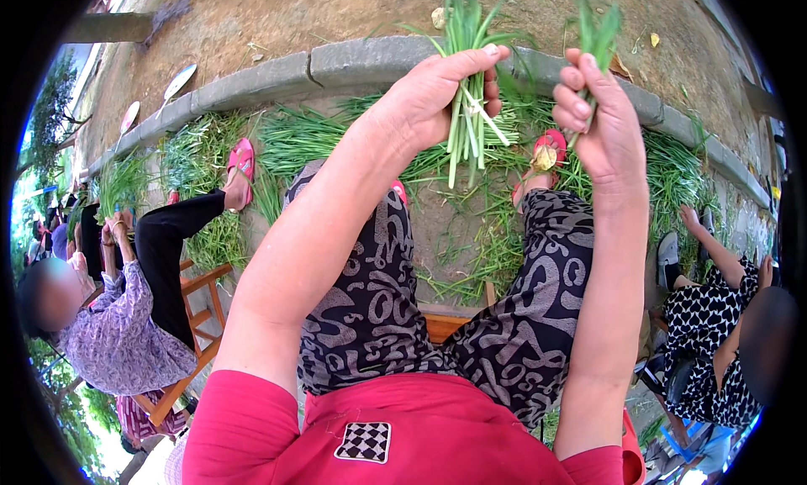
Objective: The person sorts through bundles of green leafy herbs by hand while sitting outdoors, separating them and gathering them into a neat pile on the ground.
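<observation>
Jutting above and below, stalks (456, 144) fill the clamped left grip (433, 94); right grip (607, 119) clamps greens (598, 33).

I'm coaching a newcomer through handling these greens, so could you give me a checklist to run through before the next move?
1. Left hand gripping the larger green bundle: ok, closed on its stalks.
2. Right hand gripping the smaller green bunch: ok, closed on it.
3. Held bunches apart: ok, a gap shows between them.
4. Larger bundle's stalk ends level: not ok, they are uneven and one sticks out sideways.
5. Smaller bunch's leaf tips even: cannot tell, blurred.
6. Ground free of loose greens: not ok, pieces lie scattered.
</observation>
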Demonstrator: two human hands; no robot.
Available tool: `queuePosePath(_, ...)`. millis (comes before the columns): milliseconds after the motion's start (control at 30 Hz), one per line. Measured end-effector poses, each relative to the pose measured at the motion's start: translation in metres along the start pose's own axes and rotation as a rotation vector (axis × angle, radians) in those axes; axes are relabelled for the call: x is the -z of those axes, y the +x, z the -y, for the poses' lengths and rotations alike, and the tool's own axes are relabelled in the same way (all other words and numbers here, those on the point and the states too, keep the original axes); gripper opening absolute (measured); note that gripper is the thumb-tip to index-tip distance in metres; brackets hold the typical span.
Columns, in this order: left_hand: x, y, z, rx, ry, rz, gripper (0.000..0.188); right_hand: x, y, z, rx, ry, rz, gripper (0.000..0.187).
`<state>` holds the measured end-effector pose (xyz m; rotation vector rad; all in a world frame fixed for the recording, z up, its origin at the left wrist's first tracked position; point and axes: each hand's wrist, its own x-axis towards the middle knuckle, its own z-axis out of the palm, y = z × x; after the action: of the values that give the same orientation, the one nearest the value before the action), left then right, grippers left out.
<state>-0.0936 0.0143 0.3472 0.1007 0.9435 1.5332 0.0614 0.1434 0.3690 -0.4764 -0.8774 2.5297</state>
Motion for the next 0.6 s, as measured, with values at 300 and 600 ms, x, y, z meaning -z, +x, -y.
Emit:
queuePosePath(300,-0.005,0.015,0.009,-0.264,0.078,-0.016,0.027,-0.029,0.0,-0.02,-0.085,-0.695,-0.038,0.027)
queuePosePath(600,-0.003,0.013,0.001,-0.199,-0.038,0.165,0.022,-0.027,0.002,-0.022,0.001,-0.83,-0.072,0.022)
